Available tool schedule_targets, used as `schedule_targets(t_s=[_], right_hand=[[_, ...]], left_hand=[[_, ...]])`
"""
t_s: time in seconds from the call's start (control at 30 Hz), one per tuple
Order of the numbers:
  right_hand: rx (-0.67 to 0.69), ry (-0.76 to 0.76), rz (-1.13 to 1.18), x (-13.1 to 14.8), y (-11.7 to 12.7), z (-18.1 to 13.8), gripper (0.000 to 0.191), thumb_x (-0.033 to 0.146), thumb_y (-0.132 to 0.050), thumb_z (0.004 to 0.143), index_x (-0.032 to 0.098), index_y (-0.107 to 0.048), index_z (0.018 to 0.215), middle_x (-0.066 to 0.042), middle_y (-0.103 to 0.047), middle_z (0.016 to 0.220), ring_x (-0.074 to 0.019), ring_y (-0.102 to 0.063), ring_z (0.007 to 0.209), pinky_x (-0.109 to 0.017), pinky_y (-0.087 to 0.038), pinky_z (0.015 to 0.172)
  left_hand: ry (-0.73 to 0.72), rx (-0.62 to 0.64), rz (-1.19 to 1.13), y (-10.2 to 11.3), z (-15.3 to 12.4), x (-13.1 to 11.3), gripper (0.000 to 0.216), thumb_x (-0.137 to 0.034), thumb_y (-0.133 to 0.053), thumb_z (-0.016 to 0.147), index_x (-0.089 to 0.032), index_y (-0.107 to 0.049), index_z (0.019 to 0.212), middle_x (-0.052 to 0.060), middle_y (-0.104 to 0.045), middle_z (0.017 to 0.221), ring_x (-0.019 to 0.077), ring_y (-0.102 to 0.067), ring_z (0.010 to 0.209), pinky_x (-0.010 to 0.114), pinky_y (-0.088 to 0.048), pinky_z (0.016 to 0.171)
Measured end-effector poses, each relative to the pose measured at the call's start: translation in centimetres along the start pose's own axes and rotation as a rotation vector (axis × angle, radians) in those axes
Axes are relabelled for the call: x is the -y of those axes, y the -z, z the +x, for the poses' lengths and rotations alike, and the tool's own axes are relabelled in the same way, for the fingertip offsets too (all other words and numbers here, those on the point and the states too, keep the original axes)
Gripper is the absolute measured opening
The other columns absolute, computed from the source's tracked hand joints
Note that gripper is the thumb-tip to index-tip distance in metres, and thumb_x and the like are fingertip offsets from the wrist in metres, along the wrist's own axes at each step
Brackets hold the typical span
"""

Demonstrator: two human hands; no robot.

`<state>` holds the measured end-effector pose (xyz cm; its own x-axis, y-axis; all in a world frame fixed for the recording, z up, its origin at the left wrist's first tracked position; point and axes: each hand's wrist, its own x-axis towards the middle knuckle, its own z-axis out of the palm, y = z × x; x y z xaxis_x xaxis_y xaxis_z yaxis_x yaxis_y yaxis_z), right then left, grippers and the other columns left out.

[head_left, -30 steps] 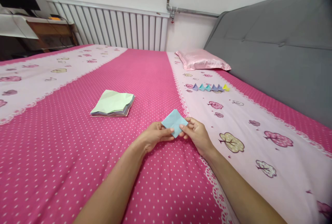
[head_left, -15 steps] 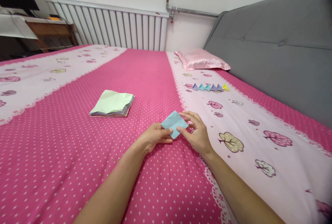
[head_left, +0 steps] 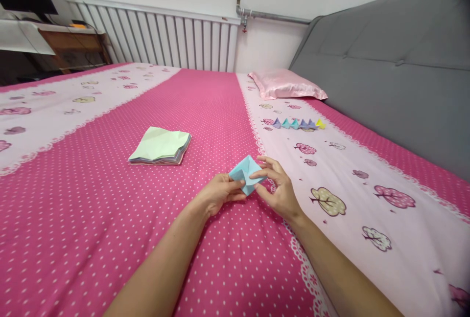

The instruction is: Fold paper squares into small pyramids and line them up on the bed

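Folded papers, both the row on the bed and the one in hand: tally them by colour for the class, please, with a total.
Purple folded papers: 3
Turquoise folded papers: 2
Yellow folded paper: 1
Light blue paper, held by the left hand: 1
Total: 7

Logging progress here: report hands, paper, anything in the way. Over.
Left hand pinching creased blue paper. Right hand touching its right side. Nothing but the hands overlaps it; paper stack apart, to the left.
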<state>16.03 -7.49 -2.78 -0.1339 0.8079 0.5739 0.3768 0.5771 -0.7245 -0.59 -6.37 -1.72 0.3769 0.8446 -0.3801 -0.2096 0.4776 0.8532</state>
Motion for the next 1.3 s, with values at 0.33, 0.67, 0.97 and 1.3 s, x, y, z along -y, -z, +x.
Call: schedule_targets(t_s=[0.33,0.67,0.97,1.3], right_hand=[[-0.005,-0.145,0.082,-0.6,-0.3,-0.1,0.027,0.031,-0.068,0.067,0.02,-0.064,0.091,-0.011,-0.049,0.122,-0.0256,-0.049,0.111,-0.034,-0.047,0.083],[-0.028,-0.167,0.046,-0.5,-0.8,-0.3,0.021,0.03,-0.06,0.077,0.025,-0.069,0.096,-0.006,-0.048,0.128,-0.0217,-0.048,0.113,-0.039,-0.037,0.097],[0.042,0.001,-0.141,0.5,-0.3,-0.3,0.032,0.025,-0.06,0.076,0.037,-0.063,0.106,0.007,-0.017,0.147,-0.0252,-0.028,0.127,-0.048,-0.027,0.103],[0.021,-0.017,-0.098,0.8,0.1,-0.3,0.02,0.034,-0.059,0.077,0.033,-0.068,0.095,0.004,-0.023,0.145,-0.0257,-0.03,0.127,-0.05,-0.027,0.103]], left_hand=[[-0.006,0.127,-0.08,-0.3,-0.1,0.1,0.014,-0.017,-0.056,0.08,-0.008,-0.066,0.075,0.005,-0.063,0.07,0.0069,-0.058,0.062,0.02,-0.052,0.072],[0.056,0.142,-0.105,-1.0,-0.3,0.3,0.024,-0.025,-0.049,0.085,-0.008,-0.062,0.096,0.01,-0.066,0.082,0.0138,-0.063,0.074,0.028,-0.051,0.076],[0.067,0.174,-0.311,-0.7,-0.2,-0.4,0.026,-0.016,-0.037,0.086,-0.005,-0.06,0.094,0.014,-0.066,0.082,0.0153,-0.065,0.075,0.026,-0.051,0.077],[-0.036,0.221,-0.367,-0.7,-0.6,-0.7,0.017,-0.015,-0.046,0.078,-0.008,-0.062,0.082,0.01,-0.067,0.081,0.0139,-0.063,0.075,0.026,-0.049,0.077]])
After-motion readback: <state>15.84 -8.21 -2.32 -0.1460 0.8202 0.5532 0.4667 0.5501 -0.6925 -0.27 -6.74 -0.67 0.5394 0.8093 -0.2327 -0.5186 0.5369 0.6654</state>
